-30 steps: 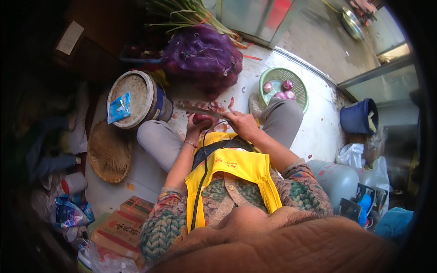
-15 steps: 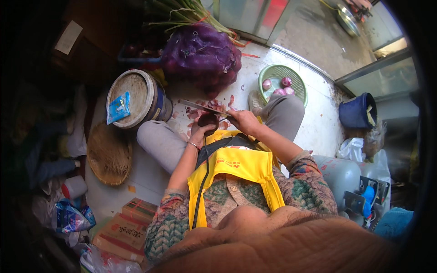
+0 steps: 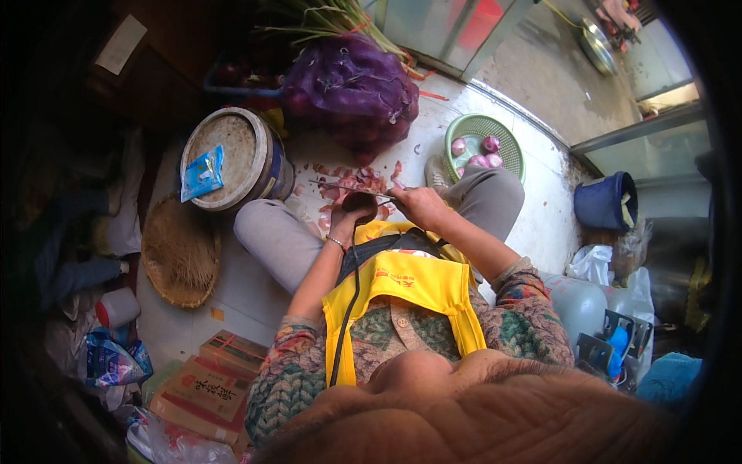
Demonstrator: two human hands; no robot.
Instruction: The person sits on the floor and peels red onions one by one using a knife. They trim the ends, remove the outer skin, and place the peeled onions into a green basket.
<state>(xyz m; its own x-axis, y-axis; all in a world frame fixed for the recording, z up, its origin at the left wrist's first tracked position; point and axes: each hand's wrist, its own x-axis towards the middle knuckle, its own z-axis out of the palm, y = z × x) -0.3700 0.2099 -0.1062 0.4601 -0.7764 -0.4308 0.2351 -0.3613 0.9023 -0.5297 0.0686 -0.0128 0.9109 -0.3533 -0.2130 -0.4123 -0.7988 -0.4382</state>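
Your left grip (image 3: 342,222) pinched an onion (image 3: 359,205) at the frame's centre; your right grip (image 3: 420,207) was curled round a knife (image 3: 340,186). Several pale onions (image 3: 491,144) in the green basket (image 3: 512,148), upper right, looked peeled; the bulging purple sack (image 3: 352,93), top centre, apparently held plenty unpeeled. Printing showed on the yellow apron (image 3: 394,284) and the lower-left carton (image 3: 202,394).

From here I see red characters on the yellow apron (image 3: 421,284), black ones on the cardboard box (image 3: 193,398).

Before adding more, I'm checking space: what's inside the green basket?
Purple onions lie in the green basket; the right knee covers part of its near side, hiding anything there.
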